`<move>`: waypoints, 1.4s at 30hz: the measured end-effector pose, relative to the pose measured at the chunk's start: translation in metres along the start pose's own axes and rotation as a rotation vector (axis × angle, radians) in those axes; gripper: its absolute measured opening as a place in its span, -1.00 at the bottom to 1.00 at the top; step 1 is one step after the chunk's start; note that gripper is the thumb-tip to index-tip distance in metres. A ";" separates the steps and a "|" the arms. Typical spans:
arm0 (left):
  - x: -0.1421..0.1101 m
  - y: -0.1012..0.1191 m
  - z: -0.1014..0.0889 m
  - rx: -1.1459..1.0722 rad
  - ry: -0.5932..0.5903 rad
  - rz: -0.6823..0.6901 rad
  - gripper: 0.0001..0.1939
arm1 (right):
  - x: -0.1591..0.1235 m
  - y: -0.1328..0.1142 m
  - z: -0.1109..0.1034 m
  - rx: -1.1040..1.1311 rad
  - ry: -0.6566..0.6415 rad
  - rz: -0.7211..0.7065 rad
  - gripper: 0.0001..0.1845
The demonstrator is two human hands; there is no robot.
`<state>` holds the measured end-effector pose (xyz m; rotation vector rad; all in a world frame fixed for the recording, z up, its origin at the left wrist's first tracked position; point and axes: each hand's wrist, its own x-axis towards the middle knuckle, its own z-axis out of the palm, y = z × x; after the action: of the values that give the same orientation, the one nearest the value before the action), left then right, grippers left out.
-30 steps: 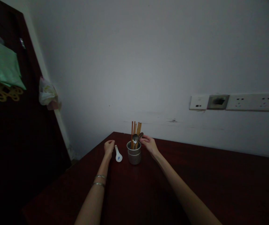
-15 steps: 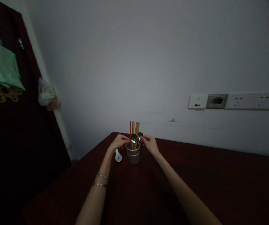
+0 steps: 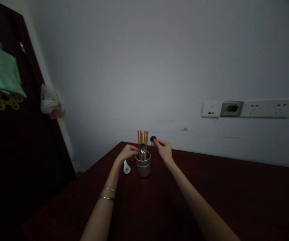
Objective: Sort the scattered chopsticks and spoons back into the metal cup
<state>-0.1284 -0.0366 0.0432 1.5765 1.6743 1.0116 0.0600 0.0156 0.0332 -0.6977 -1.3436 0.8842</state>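
A small metal cup (image 3: 143, 166) stands near the far corner of the dark red table (image 3: 210, 194). It holds several wooden chopsticks (image 3: 142, 140) and a metal spoon (image 3: 142, 148). My right hand (image 3: 164, 150) pinches a second metal spoon (image 3: 153, 139) by its neck, lifted above the cup's rim. My left hand (image 3: 128, 152) rests its curled fingers against the cup's left rim, by the chopsticks. A white ceramic spoon (image 3: 126, 167) lies on the table just left of the cup, partly under my left hand.
A white wall rises right behind the table, with a row of sockets (image 3: 247, 108) at the right. A dark wooden door (image 3: 13, 134) at the left carries a green bag (image 3: 1, 70) and a small plastic bag (image 3: 49, 102).
My left hand moved from the ceramic spoon to the cup's rim. My right hand raised one metal spoon up out of the cup.
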 end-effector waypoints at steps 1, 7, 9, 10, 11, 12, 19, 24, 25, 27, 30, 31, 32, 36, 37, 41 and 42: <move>0.000 0.000 0.000 0.005 0.001 -0.004 -0.80 | 0.002 -0.005 -0.002 0.011 0.011 -0.003 -0.59; 0.007 -0.010 -0.002 0.055 -0.008 0.001 -0.74 | 0.015 -0.037 -0.021 0.186 0.136 -0.020 -0.65; 0.010 -0.012 -0.005 0.088 0.032 0.001 -0.74 | 0.018 -0.051 -0.030 0.254 0.196 -0.034 -0.68; 0.010 -0.010 -0.007 0.115 0.087 0.009 -0.74 | 0.019 -0.058 -0.035 0.285 0.226 -0.040 -0.69; 0.010 -0.007 -0.010 0.144 0.168 0.030 -0.75 | 0.020 -0.065 -0.039 0.316 0.253 -0.044 -0.70; 0.009 -0.001 -0.013 0.170 0.265 0.065 -0.76 | 0.020 -0.071 -0.043 0.341 0.275 -0.046 -0.71; -0.033 0.071 -0.007 0.001 0.242 0.298 -0.63 | 0.012 -0.100 -0.045 0.335 0.224 -0.066 -0.71; -0.056 0.099 0.022 -0.086 -0.141 0.370 -0.60 | 0.002 -0.105 -0.032 0.194 0.054 -0.089 -0.71; -0.057 0.100 0.027 -0.085 -0.178 0.369 -0.61 | 0.001 -0.104 -0.031 0.165 0.028 -0.098 -0.71; -0.057 0.100 0.032 -0.066 -0.226 0.359 -0.64 | 0.000 -0.102 -0.028 0.119 -0.006 -0.121 -0.69; -0.055 0.098 0.033 -0.049 -0.238 0.351 -0.66 | 0.001 -0.096 -0.026 0.087 -0.029 -0.139 -0.67; -0.054 0.098 0.033 -0.052 -0.233 0.351 -0.67 | 0.001 -0.094 -0.025 0.083 -0.035 -0.138 -0.66; -0.054 0.097 0.033 -0.058 -0.221 0.352 -0.68 | 0.001 -0.094 -0.025 0.082 -0.040 -0.136 -0.66; -0.050 0.095 0.030 -0.082 -0.116 0.389 -0.75 | -0.002 -0.098 -0.022 0.088 -0.100 -0.095 -0.63; -0.050 0.095 0.028 -0.099 -0.081 0.404 -0.76 | -0.003 -0.100 -0.022 0.086 -0.142 -0.075 -0.61; -0.051 0.096 0.017 -0.214 0.082 0.419 -0.72 | -0.013 -0.103 -0.019 0.059 -0.427 0.016 -0.45; -0.051 0.096 0.014 -0.246 0.134 0.414 -0.70 | -0.016 -0.103 -0.017 0.046 -0.525 0.040 -0.47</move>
<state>-0.0611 -0.0862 0.1150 1.7544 1.2671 1.4991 0.0909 -0.0497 0.1099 -0.4716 -1.7681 1.1782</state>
